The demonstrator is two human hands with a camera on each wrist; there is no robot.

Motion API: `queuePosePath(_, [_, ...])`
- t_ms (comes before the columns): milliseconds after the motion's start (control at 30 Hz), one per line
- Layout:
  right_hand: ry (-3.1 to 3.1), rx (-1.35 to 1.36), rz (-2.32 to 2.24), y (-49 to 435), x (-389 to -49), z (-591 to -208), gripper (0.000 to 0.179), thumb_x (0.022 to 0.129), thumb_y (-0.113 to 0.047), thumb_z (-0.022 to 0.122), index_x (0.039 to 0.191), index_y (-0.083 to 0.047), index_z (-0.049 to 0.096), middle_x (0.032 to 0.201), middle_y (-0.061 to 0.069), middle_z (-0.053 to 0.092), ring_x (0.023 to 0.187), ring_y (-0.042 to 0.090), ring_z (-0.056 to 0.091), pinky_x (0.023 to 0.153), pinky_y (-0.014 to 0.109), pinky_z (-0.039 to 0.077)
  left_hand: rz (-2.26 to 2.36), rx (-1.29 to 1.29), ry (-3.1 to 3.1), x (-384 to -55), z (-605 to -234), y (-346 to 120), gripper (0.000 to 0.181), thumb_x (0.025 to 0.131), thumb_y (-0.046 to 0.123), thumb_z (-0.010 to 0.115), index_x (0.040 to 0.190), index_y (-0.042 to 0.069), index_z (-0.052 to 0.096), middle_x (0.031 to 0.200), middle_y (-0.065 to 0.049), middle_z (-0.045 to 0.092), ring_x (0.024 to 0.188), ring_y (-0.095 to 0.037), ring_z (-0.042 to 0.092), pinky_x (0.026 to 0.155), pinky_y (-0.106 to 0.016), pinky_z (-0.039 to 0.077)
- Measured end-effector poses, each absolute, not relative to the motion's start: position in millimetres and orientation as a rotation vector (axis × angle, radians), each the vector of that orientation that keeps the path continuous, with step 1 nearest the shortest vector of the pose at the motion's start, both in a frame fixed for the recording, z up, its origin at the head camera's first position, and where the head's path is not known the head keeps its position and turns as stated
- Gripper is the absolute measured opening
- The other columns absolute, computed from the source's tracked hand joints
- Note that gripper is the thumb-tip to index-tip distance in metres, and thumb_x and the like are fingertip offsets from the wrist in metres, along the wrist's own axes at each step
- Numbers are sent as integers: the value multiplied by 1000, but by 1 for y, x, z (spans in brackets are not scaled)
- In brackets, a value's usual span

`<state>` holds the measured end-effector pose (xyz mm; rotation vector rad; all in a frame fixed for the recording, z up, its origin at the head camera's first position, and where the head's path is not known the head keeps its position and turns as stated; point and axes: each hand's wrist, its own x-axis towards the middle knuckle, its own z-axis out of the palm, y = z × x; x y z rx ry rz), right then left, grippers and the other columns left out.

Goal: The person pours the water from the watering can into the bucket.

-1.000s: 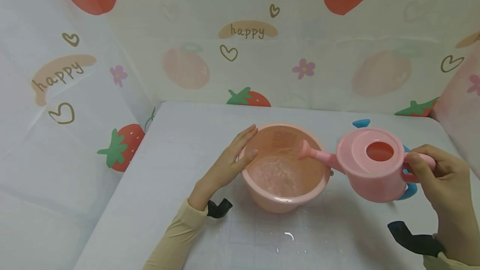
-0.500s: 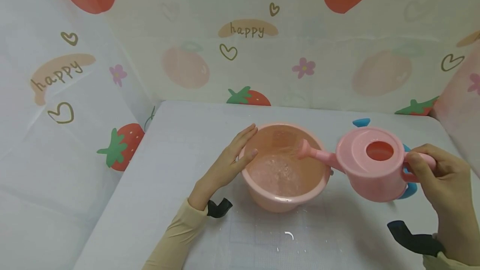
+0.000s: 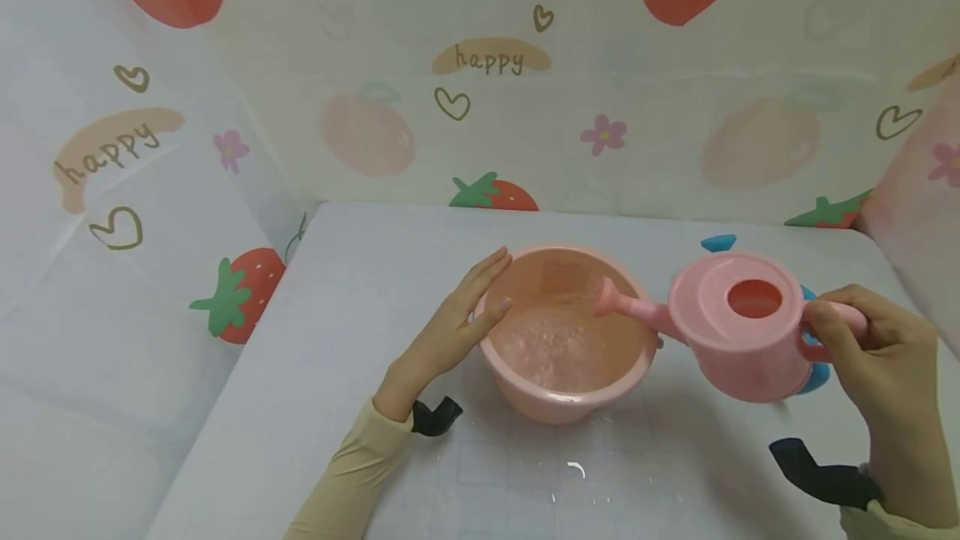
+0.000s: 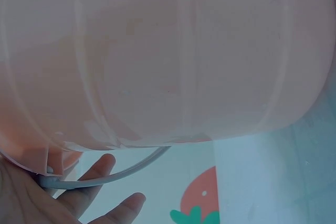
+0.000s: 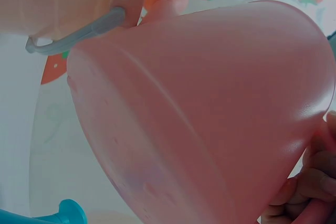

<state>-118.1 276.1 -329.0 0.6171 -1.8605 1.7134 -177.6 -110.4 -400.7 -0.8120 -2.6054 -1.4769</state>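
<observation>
A pink bucket (image 3: 566, 400) with a grey handle (image 4: 121, 174) stands on the table, and water (image 3: 551, 352) ripples at its bottom. My left hand (image 3: 450, 327) lies along the bucket's left rim with its fingers extended. In my right hand (image 3: 877, 348) I grip the handle of a pink watering can (image 3: 738, 357), tipped towards the bucket. The can's spout rose (image 3: 604, 297) sits inside the bucket's rim, and thin streams of water run from it. Seen from below in the right wrist view, the can's body hides most of my right hand's fingers (image 5: 315, 182).
Behind the watering can is a blue object (image 3: 718, 242), mostly hidden, whose blue end (image 5: 71, 213) also shows in the right wrist view. Water drops (image 3: 576, 468) lie on the white table (image 3: 375, 273) in front of the bucket. A fruit-printed curtain (image 3: 300, 40) closes off the back and sides.
Water keeps falling from the spout, and the ripples in the bucket have changed shape. Both hands hold their places; the whole head view has shifted very slightly.
</observation>
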Motion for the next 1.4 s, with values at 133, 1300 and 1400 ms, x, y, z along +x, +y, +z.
queuePosePath(133, [-1848,627,1706,275,-119,-328,15,80,20,53,78,10,64,73,4,65,58,7,64,55,14,50,-1474,-813,-2598,-178,-401,-111,62,94,55,38,147,24,27,152,14,18,140,-7,16,110,-49,24])
queuePosePath(1300, [-1884,516,1547,269,-117,-328,5,79,16,60,75,14,61,69,0,62,51,5,53,56,11,49,-1473,-820,-2594,-178,-400,-109,62,94,54,38,146,22,28,153,11,20,140,-7,17,111,-45,23])
queuePosePath(1400, [-1862,527,1579,269,-116,-328,4,79,16,60,75,15,61,69,1,61,51,6,52,55,12,49,-1471,-818,-2598,-178,-400,-109,62,94,55,38,146,23,28,153,12,19,140,-7,17,111,-45,23])
